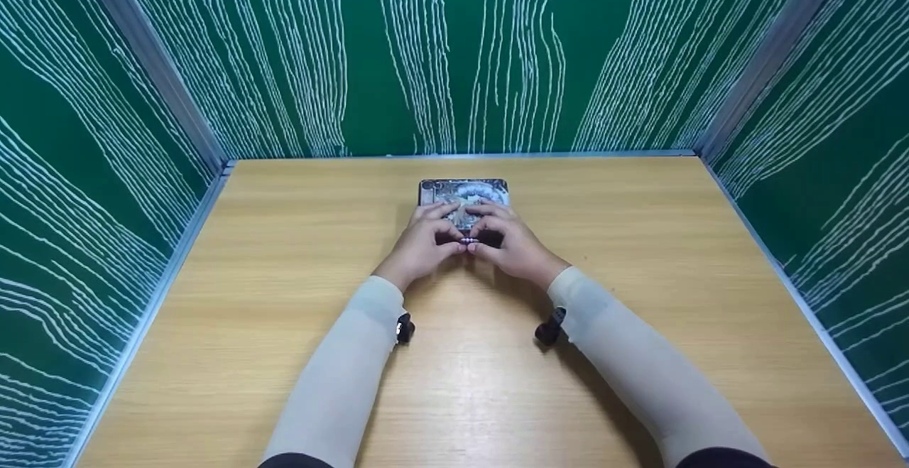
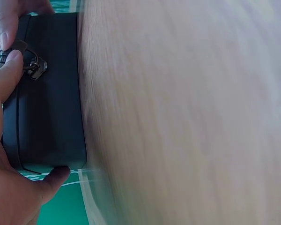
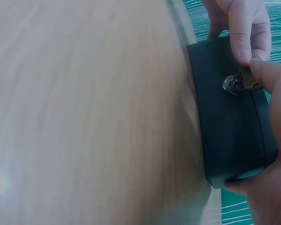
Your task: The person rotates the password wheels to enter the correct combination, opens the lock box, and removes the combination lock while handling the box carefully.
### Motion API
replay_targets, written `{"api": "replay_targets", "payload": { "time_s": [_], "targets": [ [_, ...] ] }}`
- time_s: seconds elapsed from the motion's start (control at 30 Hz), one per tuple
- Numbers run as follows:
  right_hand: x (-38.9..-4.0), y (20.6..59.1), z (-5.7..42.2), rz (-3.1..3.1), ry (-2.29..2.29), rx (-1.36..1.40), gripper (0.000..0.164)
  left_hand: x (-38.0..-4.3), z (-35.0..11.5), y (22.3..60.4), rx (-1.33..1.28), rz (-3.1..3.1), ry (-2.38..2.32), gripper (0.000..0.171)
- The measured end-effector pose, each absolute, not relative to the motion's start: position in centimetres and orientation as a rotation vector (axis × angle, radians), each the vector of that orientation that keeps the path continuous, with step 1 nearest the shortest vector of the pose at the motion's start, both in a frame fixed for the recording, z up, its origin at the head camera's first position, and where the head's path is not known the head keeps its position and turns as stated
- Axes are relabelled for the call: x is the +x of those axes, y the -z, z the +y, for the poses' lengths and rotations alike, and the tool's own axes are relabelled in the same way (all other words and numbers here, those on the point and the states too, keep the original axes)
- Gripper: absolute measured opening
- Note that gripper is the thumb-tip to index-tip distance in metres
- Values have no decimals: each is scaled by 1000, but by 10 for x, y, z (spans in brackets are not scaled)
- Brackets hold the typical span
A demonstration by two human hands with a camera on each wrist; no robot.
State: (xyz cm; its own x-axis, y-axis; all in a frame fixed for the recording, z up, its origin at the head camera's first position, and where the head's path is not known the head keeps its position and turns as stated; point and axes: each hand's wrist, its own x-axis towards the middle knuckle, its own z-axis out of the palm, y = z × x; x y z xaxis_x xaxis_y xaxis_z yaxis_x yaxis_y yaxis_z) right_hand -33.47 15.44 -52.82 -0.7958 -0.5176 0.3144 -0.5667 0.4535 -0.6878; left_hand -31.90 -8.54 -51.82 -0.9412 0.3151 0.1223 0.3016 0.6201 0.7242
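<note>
A small box with a picture-printed lid [image 1: 465, 191] stands on the table, its dark front [image 2: 51, 108] facing me. On the front, a metal clasp [image 3: 229, 85] carries a small combination padlock [image 2: 19, 45], whose shackle passes through the clasp. My left hand [image 1: 425, 244] pinches one end of the padlock between thumb and forefinger, with its other fingers on the box. From the opposite side my right hand [image 1: 513, 246] pinches the padlock the same way, also resting fingers on the box. Number rings show partly between the fingertips; the digits cannot be read.
The wooden table [image 1: 469, 383] has a metal edge strip [image 1: 319, 158] at the back. Green panels with wavy white lines [image 1: 419, 56] rise behind it and at both sides. A small black wrist camera [image 1: 406, 328] is strapped to each sleeve.
</note>
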Motion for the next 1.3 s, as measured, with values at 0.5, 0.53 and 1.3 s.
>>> {"api": "replay_targets", "payload": {
  "time_s": [0.5,0.53,1.3],
  "targets": [
    [-332,526,154,-2634,-1295,968,19,-318,-85,517,509,2800,-1273,3],
    [-331,526,154,-2636,-1292,966,19,-318,-84,517,507,2801,-1272,3],
    [-333,526,154,-2631,-1290,964,20,-318,-84,516,540,2819,-1246,5]
  ]
}}
